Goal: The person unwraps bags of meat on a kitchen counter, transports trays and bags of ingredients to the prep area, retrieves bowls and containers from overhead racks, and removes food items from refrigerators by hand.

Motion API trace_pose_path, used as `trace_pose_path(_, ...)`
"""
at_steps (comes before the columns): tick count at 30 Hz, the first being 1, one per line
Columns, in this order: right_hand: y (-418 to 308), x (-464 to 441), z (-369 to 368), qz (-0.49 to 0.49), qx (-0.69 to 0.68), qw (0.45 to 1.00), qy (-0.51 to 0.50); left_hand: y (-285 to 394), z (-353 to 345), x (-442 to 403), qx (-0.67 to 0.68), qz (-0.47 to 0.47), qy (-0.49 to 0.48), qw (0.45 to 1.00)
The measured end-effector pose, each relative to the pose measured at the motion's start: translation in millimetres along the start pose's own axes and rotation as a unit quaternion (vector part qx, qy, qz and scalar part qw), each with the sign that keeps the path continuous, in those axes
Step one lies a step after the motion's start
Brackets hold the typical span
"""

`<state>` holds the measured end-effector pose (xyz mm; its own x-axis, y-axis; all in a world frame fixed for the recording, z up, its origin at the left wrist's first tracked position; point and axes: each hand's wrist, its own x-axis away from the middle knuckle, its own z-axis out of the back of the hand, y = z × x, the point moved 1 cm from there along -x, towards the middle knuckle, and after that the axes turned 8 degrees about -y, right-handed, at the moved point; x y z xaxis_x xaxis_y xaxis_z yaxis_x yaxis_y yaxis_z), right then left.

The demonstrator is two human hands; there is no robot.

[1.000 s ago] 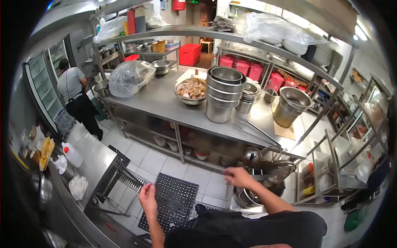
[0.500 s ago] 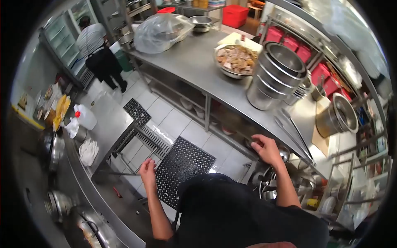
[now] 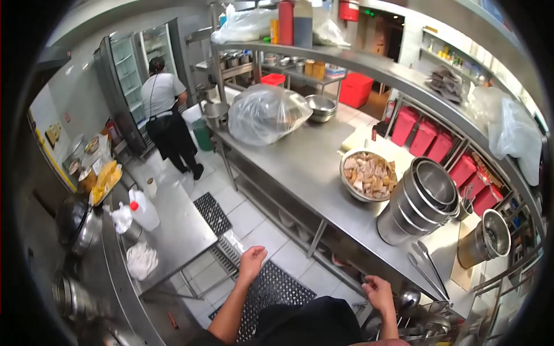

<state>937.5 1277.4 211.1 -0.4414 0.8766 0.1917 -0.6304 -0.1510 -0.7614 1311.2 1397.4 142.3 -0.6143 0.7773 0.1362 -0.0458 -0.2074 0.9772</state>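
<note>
My left hand [image 3: 252, 262] hangs in the air above the black rubber floor mat [image 3: 276, 294], its fingers loosely bent with nothing in them. Near the front edge of the steel table [image 3: 288, 167], my right hand [image 3: 378, 289] is empty too, its fingers curved and slightly apart. Neither hand touches anything. On the table stand a metal bowl of chopped meat [image 3: 369, 174], a tall stack of steel pots [image 3: 407, 213] and a pair of metal tongs [image 3: 427, 266], the tongs nearest to my right hand.
A person [image 3: 166, 109] stands by an open fridge [image 3: 124, 75]. A big plastic bag [image 3: 262, 115] and stacked bowls [image 3: 321, 108] sit at the table's far end. A side table on the left holds a white jug [image 3: 145, 212] and a cloth [image 3: 141, 260]. An overhead shelf [image 3: 369, 57] spans the table.
My view has tilted up and swung left, bringing the overhead shelf into sight. My hands remain empty and appear lower and closer together in view. The person at the fridge remains there.
</note>
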Motion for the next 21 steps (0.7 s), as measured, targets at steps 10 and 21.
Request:
trace_pose_path(10,-51,1,-52,-0.053,-0.033,0.997,0.036,18,20,-69,-0.026,-0.030,-0.096,0.995)
trace_pose_path(21,-71,5,-77,-0.126,-0.031,0.991,0.004,-14,40,-86,0.029,0.018,-0.137,0.990)
